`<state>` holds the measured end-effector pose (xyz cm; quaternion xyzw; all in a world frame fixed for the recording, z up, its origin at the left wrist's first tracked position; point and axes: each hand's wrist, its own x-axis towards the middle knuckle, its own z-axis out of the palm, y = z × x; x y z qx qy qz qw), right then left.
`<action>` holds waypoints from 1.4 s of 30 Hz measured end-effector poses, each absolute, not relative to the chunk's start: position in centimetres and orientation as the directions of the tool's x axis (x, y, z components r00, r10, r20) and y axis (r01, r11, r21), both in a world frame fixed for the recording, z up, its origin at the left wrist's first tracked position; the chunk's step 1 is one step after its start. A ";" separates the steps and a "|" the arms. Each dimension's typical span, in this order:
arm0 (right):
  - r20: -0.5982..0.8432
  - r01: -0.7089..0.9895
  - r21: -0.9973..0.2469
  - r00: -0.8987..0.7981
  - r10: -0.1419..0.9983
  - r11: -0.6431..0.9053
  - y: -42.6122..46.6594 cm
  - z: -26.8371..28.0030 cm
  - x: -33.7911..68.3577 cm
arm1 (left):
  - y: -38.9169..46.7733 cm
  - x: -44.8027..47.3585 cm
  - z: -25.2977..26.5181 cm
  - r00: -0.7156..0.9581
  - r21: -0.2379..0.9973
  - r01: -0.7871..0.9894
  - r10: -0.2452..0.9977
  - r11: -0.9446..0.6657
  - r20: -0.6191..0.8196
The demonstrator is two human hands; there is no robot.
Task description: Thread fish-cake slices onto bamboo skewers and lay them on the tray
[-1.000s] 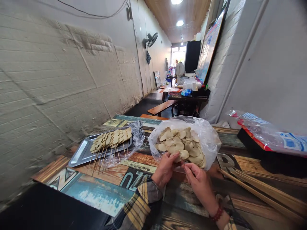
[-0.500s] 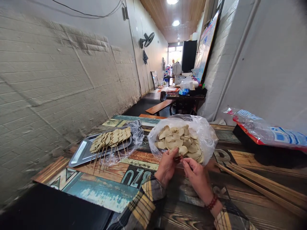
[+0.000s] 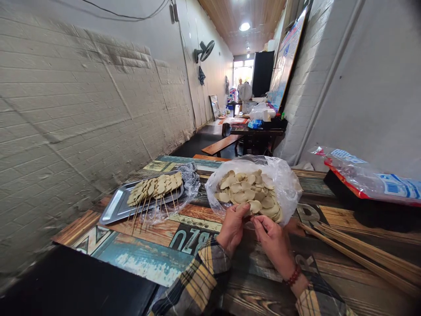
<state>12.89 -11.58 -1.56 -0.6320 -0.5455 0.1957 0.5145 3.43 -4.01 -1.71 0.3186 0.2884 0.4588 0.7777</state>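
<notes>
- Centrally, left hand (image 3: 233,226) and right hand (image 3: 272,239) close together at the near edge of a clear plastic bag (image 3: 289,186) on the table (image 3: 158,245).
- Left hand pinched on a pale round slice (image 3: 254,205) at the front of the heap; thumb and fingers closed around it.
- Right hand narrowed to a pinch just beside the left; whatever sits between its fingertips too small to tell.
- Bag open at the top, filled with many more pale slices, resting on the painted wood.
- Off to the left, a metal tray (image 3: 115,206) carrying finished skewers (image 3: 154,188), sticks pointing toward the near edge, crumpled plastic just beside it.
- At the right, a bundle of bare bamboo sticks (image 3: 362,256) lying on the table, well apart from the tray.
- Plaid sleeves on both forearms, a red bead bracelet (image 3: 294,276) at the right wrist.
</notes>
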 end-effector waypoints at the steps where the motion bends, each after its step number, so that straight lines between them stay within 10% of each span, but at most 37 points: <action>1: 0.308 0.480 -0.869 0.332 0.891 0.122 -11.6 -1.5 12.9 | -4.1 3.5 -1.7 0.413 0.762 -0.526 0.897 0.377 -0.159; 42: 0.115 0.229 -0.972 0.261 0.958 0.054 -12.1 -3.3 13.1 | -3.1 2.5 -1.5 0.352 0.741 -0.550 0.911 0.386 -0.214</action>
